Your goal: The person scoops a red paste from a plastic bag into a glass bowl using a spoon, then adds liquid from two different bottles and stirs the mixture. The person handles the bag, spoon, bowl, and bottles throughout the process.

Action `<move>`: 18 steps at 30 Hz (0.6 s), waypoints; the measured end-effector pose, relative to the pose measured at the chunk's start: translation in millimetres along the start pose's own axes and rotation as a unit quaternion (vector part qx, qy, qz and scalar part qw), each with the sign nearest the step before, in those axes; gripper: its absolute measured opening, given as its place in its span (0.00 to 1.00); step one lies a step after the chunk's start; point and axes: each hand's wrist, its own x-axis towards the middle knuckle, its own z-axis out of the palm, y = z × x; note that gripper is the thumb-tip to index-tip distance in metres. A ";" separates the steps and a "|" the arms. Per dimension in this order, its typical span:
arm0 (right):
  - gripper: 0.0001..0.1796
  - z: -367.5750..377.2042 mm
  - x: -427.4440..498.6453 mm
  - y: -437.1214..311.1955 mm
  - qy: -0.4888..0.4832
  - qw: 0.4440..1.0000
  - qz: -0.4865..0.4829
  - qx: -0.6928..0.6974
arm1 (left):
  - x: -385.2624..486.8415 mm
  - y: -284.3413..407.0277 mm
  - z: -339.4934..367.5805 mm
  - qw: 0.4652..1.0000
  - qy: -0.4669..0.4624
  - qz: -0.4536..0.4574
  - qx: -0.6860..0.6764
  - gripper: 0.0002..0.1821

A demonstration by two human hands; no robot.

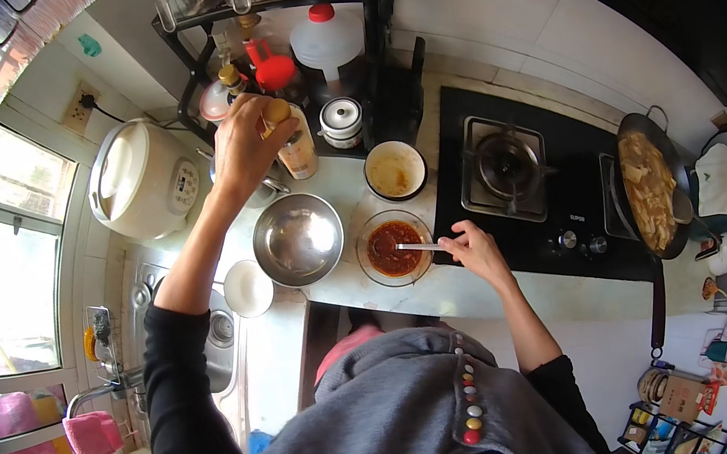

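Observation:
My left hand [244, 142] grips the yellow-capped top of a tall bottle [301, 155] with a pale label, beside the rack. The fingers hide part of its neck. In my right hand [477, 253] is the handle of a spoon [418, 246]. Its far end dips into dark red sauce [393, 266] in a clear glass bowl [366, 276]. Left of that bowl stands a stainless steel bowl [298, 239] with nothing visible in it. Behind the glass bowl is a pale dark-rimmed bowl [395, 169] with brownish residue. A small white bowl [248, 289] sits near the sink.
On the right, a black gas hob [452, 202] carries a wok [648, 189] of cooked food, its handle jutting past the counter's front edge. A black rack [375, 75] with bottles and a lidded white pot [341, 120] lines the wall. A rice cooker [139, 180] and sink [216, 357] are left.

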 end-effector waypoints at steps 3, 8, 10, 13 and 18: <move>0.27 9.7 0.5 5.0 -0.042 0.998 0.030 0.037 | 12.6 -20.0 12.2 0.999 0.000 -0.007 0.039 0.19; 0.14 10.7 -6.7 -4.6 0.012 0.997 -0.072 0.036 | 26.7 -45.5 34.4 0.999 0.026 0.002 0.025 0.19; 0.10 8.9 -17.5 -13.3 0.053 0.991 -0.119 0.041 | 29.6 -51.9 43.7 0.999 0.043 0.003 0.020 0.19; 0.07 3.3 -35.2 -25.3 0.124 0.972 -0.199 0.030 | 35.5 -59.3 54.7 0.998 0.054 0.020 0.024 0.19; 0.07 2.2 -47.5 -33.7 0.202 0.938 -0.282 -0.023 | 41.9 -66.6 69.6 0.998 0.060 0.009 0.034 0.19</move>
